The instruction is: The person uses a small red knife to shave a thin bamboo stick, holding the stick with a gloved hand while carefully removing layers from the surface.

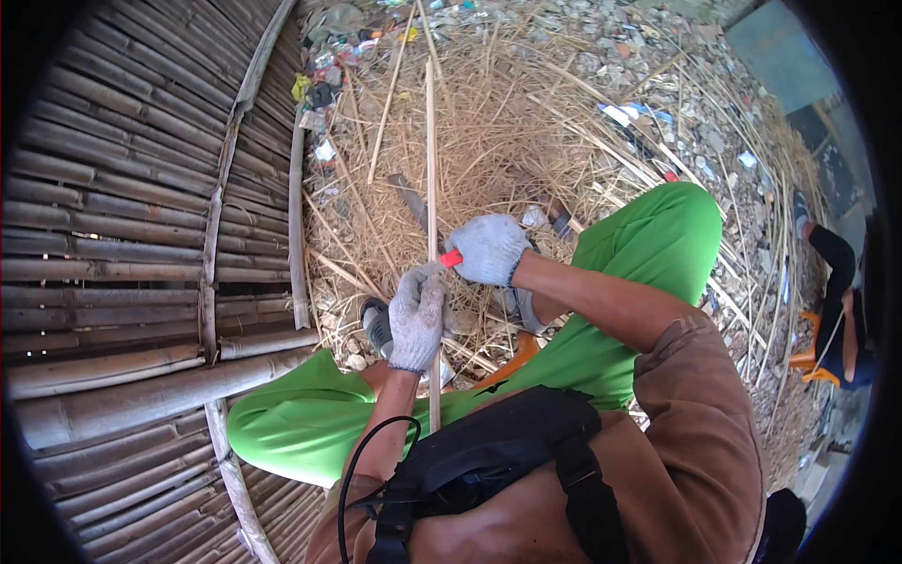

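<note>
A long, pale bamboo strip (pixel 431 141) runs upright through the middle of the view, from the straw-covered ground back to my lap. My left hand (pixel 417 315), in a whitish knit glove, is closed around it. Just to the right, my right hand (pixel 490 249), gloved too, grips a red-handled knife (pixel 452 258) against the strip. Only the red end of the handle shows clearly; the blade is mostly hidden at my left fingertips. Both hands are close together, between my green-trousered knees.
Bamboo shavings (pixel 498 122) cover the ground ahead, with a flat grey-brown piece (pixel 410 199) lying among them. A bamboo-pole wall (pixel 122 207) stands at the left. More long strips (pixel 611 141) and rubble lie to the right. Another person (pixel 832 282) is at the far right beside an orange seat (pixel 810 362).
</note>
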Available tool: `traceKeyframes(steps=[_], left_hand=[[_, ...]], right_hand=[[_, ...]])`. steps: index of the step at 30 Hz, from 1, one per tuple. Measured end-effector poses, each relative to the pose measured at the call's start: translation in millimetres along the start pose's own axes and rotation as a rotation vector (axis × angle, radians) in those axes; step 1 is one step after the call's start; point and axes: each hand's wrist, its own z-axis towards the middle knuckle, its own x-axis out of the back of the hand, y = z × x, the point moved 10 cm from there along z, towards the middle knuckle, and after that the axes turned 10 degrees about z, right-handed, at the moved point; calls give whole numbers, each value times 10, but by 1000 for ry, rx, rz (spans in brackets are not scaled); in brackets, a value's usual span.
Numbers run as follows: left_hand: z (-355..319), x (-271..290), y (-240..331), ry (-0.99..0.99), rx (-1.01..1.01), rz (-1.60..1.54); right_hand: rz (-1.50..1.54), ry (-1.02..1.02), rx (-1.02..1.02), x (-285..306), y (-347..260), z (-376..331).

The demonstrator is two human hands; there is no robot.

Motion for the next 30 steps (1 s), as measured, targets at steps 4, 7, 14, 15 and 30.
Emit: traceKeyframes(steps=[4,7,14,15,30], left_hand=[[37,-8,21,34,-89,107],[-9,-13,100,40,-167,223],[-217,-113,211,20,-213,323],[-207,-127,287,37,-249,293],[-608,-419,677,-64,-369,458]], right_hand=[[0,52,-24,157,145,53],[47,138,-114,348,373,66],[44,221,-218,1071,796,174],[10,221,-207,1178,785,193],[-86,513,-680,3255,2464,374]])
